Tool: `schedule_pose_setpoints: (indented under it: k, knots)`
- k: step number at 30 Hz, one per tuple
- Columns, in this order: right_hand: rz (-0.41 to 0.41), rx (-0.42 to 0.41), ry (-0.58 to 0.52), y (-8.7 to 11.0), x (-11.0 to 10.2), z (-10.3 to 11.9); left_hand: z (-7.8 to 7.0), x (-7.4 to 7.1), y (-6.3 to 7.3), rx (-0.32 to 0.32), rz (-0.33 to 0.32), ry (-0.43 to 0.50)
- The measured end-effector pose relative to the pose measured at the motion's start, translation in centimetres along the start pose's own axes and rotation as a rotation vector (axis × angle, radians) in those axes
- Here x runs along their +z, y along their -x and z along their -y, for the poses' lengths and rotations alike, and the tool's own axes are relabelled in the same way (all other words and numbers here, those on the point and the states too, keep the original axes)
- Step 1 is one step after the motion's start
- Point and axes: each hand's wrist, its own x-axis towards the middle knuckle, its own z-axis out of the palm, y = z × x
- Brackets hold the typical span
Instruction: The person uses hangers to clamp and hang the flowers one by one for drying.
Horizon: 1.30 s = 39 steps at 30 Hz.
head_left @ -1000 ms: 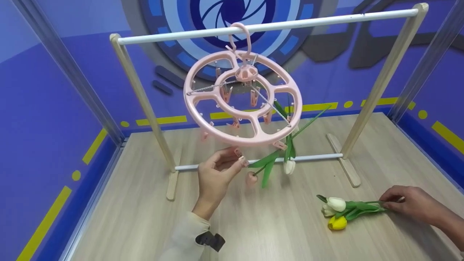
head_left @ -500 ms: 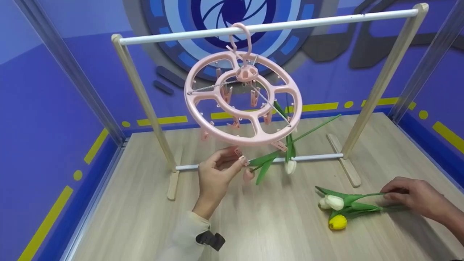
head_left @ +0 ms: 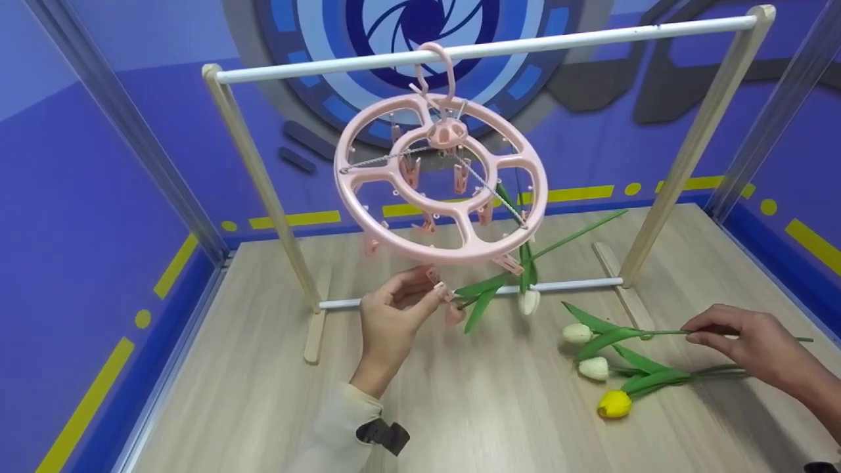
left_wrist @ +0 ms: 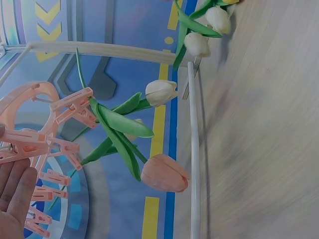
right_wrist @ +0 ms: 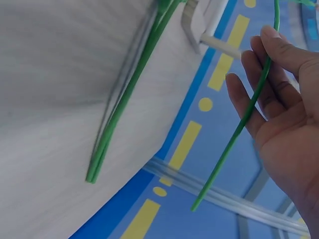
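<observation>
My left hand (head_left: 389, 318) pinches a pink clothes peg (head_left: 439, 284) at the front rim of a round pink hanger (head_left: 453, 255). In the left wrist view that clothes peg (left_wrist: 27, 144) has nothing between its jaws. Beside it, another peg (left_wrist: 74, 105) grips the stem of a pink tulip (left_wrist: 164, 173) hanging head down; a white tulip (left_wrist: 160, 92) hangs behind. At the right, my right hand (head_left: 755, 341) pinches the stem of a white tulip (head_left: 578, 334), raised off the table. Its stem (left_wrist: 184, 50) and head show at the top of the left wrist view.
A second white tulip (head_left: 594, 368) and a yellow tulip (head_left: 614, 404) lie on the wooden table (head_left: 499, 420). The hanger hooks over the white top bar (head_left: 565, 44) of a wooden-legged rack, with a lower bar (head_left: 578, 285) near the table. Several other pegs dangle from the ring.
My right hand has lifted one white tulip up and away from the other two, which stay on the table. The left hand keeps its pinch on the peg; the hanging tulips swing slightly.
</observation>
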Motion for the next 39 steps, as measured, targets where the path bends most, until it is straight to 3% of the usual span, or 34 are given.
schedule_pose_setpoints:
  k: [7,18,25,31,39]
  knots:
    - [-0.018,-0.055,-0.022,-1.1,-0.1,2.9,0.0,0.1,0.1,0.013,-0.005,-0.034]
    - [-0.015,-0.251,-0.177,-3.3,0.4,7.7,-0.1,0.2,0.2,0.020,-0.012,-0.045]
    - [0.034,-0.312,-0.246,-4.8,1.1,10.6,-0.1,0.3,0.3,0.030,-0.021,-0.046]
    - [0.052,-0.320,-0.227,-6.2,1.7,12.8,-0.2,0.5,0.3,0.043,-0.022,-0.034]
    - [0.090,-0.355,-0.259,-8.3,2.5,15.2,-0.4,0.6,0.3,0.040,0.009,-0.092]
